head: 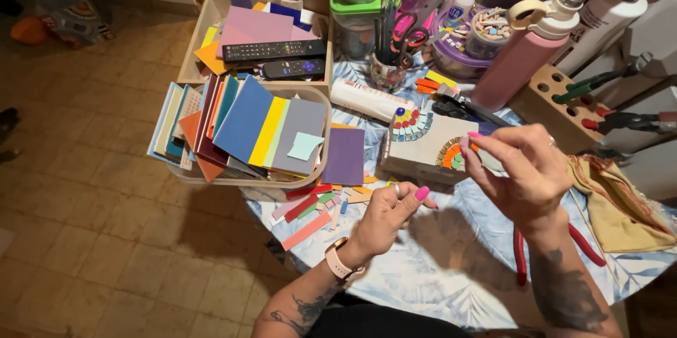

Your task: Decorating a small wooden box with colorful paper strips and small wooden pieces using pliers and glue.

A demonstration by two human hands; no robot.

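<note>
I am pinching a small pale tile chip in my right hand, fingertips nearly closed, at three o'clock of the mosaic box; my left hand is curling loose, holding nothing visible; I am keeping the grip light.

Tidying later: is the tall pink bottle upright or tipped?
Tipped: the tall pink bottle leans right, cap end highest, among jars.

There is just one view, from a camera worn on the person's head, looking steeply down and slightly forward over the table. It sits close: the left hand and right hand fill the lower middle, forearms running off the bottom edge. The tiled floor takes the left side, cluttered containers the top.
</note>
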